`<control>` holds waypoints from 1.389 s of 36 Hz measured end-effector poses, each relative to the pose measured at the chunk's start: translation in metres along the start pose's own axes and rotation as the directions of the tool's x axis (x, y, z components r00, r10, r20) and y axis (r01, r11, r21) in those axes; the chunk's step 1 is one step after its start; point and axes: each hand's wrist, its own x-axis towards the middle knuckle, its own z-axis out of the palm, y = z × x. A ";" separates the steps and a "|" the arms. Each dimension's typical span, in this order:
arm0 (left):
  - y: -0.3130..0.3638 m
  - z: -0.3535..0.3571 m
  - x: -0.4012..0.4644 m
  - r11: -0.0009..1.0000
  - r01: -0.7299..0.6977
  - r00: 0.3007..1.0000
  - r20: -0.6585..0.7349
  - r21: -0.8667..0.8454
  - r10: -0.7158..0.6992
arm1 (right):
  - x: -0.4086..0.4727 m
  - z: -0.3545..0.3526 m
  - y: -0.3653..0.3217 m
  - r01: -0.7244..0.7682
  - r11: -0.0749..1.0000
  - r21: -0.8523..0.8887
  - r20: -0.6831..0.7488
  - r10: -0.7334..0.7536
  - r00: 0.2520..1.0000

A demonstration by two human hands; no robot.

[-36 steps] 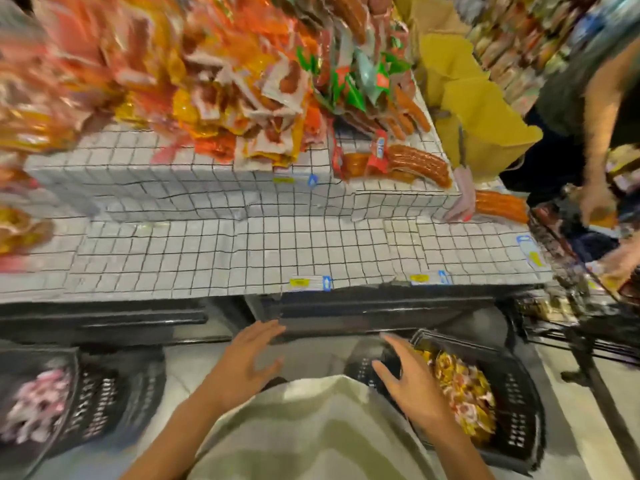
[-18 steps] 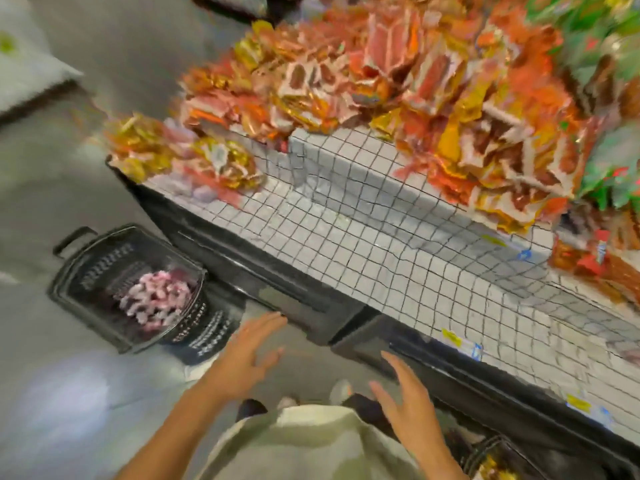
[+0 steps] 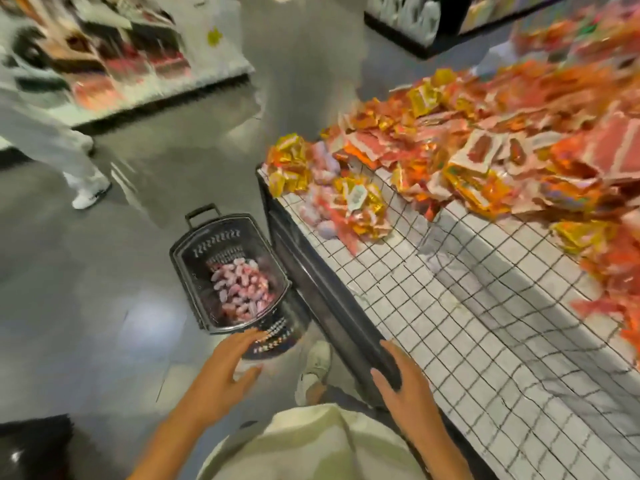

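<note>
Black basket [image 3: 180, 271] set on floor at centre left of frame, pink packets [image 3: 242, 289] contained inside, left hand [image 3: 225, 372] positioned at its near rim, fingers released, right hand [image 3: 405, 389] spread, nothing grasped, beside tiled display table [image 3: 450, 323] at lower right.

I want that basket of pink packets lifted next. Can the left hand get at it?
Probably yes: the left hand, open and empty, hovers by the near wall of the black basket, with nothing between.

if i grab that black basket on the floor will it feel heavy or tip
Probably stiff: the black basket looks like rigid perforated plastic. Likely light, since the pink packets only cover its bottom. Loose, they may slide if it tilts.
</note>
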 end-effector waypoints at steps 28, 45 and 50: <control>0.050 -0.086 0.259 0.999 -0.044 0.994 0.105 0.031 0.041 | 0.290 -0.034 -0.134 -0.218 0.812 0.541 -0.215 0.384 0.898; 0.026 -0.124 0.305 0.986 -0.165 0.963 0.221 0.018 0.157 | 0.301 -0.030 -0.163 -0.233 0.296 0.926 -0.036 0.687 0.726; 0.043 -0.115 0.324 0.969 -0.244 0.924 0.312 0.042 0.219 | 0.280 -0.029 -0.162 -0.103 0.157 0.982 -0.029 0.668 0.743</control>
